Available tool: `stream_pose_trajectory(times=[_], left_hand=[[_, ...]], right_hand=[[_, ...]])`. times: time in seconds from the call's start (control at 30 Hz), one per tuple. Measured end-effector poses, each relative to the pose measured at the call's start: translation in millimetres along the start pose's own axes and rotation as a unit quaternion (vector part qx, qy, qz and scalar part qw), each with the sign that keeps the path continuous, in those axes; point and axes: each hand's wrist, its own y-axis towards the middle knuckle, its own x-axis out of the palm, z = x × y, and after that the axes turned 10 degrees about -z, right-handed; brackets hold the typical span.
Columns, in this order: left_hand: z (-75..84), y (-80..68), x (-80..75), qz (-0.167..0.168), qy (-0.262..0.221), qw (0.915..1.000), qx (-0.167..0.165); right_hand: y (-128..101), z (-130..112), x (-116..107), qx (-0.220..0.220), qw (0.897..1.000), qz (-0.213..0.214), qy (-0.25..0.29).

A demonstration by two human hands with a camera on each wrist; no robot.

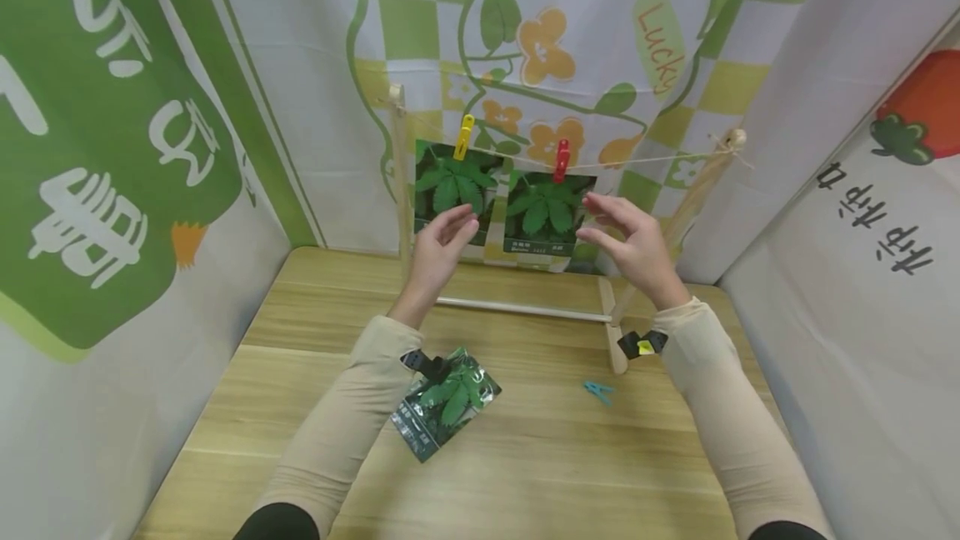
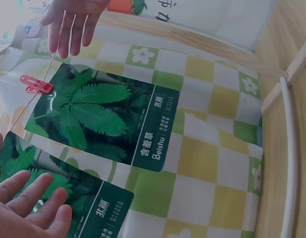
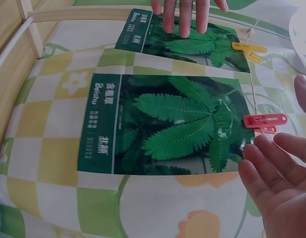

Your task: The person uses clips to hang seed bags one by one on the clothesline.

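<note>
Two seed packets hang on string: left packet (image 1: 450,188) under yellow clip (image 1: 464,137), right packet (image 1: 547,211) under red clip (image 1: 561,160), label "Beishu". Left hand (image 1: 442,242), right hand (image 1: 632,238) released, fingers relaxed, near packets. Third packet (image 1: 446,402) on counter (image 1: 525,473).

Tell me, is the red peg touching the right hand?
Apart. In the right wrist view the red peg sits on the string above the right hand, with a strip of backdrop showing between peg and fingers.
</note>
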Motion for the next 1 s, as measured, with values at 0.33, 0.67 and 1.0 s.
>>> stream_pose_trajectory(times=[0.33,0.67,1.0], left_hand=[[-9.9,-7.2,-3.6,0.006,0.001,0.9998,-0.019],[-19.5,-16.5,-5.4,-0.002,-0.002,0.9996,-0.028],[-32.6,-25.5,-6.4,0.000,0.012,0.9993,-0.036]], right_hand=[[-10,10,8,0.003,1.000,0.002,0.009],[-27,20,17,0.049,0.999,-0.002,0.018],[-47,39,29,0.075,0.996,-0.002,0.045]])
